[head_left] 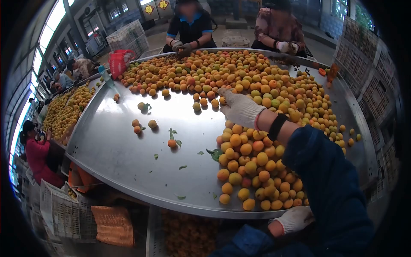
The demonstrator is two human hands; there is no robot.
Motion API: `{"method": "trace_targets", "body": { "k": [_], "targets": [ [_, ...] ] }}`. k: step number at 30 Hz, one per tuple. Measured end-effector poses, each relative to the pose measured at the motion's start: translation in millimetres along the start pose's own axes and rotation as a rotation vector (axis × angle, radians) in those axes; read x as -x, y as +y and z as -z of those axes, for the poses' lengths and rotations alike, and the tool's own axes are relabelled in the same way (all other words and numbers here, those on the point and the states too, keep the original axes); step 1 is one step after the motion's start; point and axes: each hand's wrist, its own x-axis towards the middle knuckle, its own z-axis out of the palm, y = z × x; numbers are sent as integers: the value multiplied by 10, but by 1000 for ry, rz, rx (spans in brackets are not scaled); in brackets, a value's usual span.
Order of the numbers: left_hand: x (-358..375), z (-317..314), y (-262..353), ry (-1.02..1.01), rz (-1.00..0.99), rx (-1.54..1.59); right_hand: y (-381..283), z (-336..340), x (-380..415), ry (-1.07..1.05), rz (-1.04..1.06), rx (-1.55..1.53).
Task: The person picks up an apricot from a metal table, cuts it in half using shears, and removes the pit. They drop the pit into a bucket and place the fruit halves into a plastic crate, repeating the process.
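Observation:
My right hand [240, 109], in a white knitted glove, reaches out over the sorting table. Between its fingertips, at the left edge of the pile, shows an apricot [222, 101], partly covered by the glove. Around and below that forearm lie many apricots [246, 149], yellow to orange. My left hand [294, 219], also gloved, is low at the table's near edge, close to my body. Its fingers are partly hidden behind my right sleeve, and I cannot see whether they hold anything.
On the metal table [115, 158] lie loose leaves and a few single apricots [172, 143]. Two people sit across from me. A red bag [120, 64] and a bottle [103, 73] stand at the far left. Crates [64, 210] flank the table; another holds fruit [188, 235] below.

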Motion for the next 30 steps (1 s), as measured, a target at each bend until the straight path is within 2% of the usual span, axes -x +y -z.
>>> {"method": "trace_targets", "body": {
  "k": [5, 8, 10, 11, 12, 13, 14, 16, 17, 18, 19, 21, 22, 23, 24, 26, 27, 28, 29, 30],
  "targets": [
    [18, -16, 2, 26, -23, -25, -109, -5, 47, -52, 62, -50],
    [-73, -247, -223, 44, -66, -52, -168, 40, 45, -103, 16, 11],
    [-85, -299, -261, 166, -255, -168, -32, -7, 9, -76, 31, 54],
    [-111, -310, -283, 161, -260, -169, 29, -34, -2, -57, 57, 90],
    [-40, -32, -27, 36, -158, -178, 6, 23, 70, -60, 42, 65],
    [14, 96, 119, -91, -55, -181, -29, 72, 156, -65, 34, 64],
    [25, 59, 104, -99, -59, -170, -57, 127, 261, -87, 60, -1],
    [-27, -35, -7, 31, 5, 81, -127, 281, 588, -133, 74, -146],
    [-69, -114, -99, 43, -46, 113, -146, 304, 786, -139, 60, -116],
    [-81, -137, -117, 66, -84, 60, 3, 180, 944, -60, 201, -79],
    [-68, -128, -117, 95, -122, 5, -64, 376, 1257, -125, 248, 33],
    [-73, -121, -96, 98, -123, 15, 140, 349, 1713, -75, 293, 155],
    [-90, -122, -106, 81, -97, -10, 180, 452, 1962, -129, 201, 244],
    [-106, -136, -137, 69, -68, -32, 356, 465, 2191, -77, 204, 314],
    [-124, -180, -229, 104, -125, -9, 676, 339, 2416, -13, 140, 304],
    [-124, -159, -171, 94, -102, 3, 597, 618, 2965, 1, -91, 379],
    [-143, -73, -114, 73, -71, 10, 739, 623, 3245, 114, -60, 406],
    [-101, 19, 39, 45, 44, -56, 735, 663, 3532, 131, -154, 399],
    [-149, -21, -37, 53, 32, -54, 911, 613, 3807, 165, -201, 427],
    [-173, -34, -122, 68, -1, -55, 1079, 511, 4103, 287, -238, 351]
  ]
}}
